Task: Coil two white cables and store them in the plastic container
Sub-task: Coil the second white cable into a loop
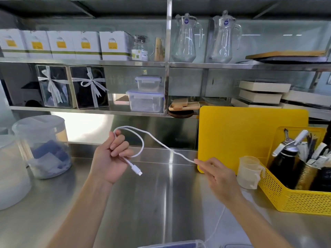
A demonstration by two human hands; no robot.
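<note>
My left hand is closed around one loop of a white cable, held above the steel counter. The cable's plug dangles below my fingers. From the loop the cable runs right to my right hand, which pinches it between fingertips near the yellow board. The rest of the cable trails down under my right wrist toward the bottom edge. A clear plastic container with a blue-tinted lid shows only partly at the bottom edge. A second white cable is not visible.
A yellow cutting board leans at the back right. A yellow mesh basket holds bottles, with a small plastic cup on its rim. Two translucent jars stand on the left. Shelves above hold boxes, pitchers and lidded containers.
</note>
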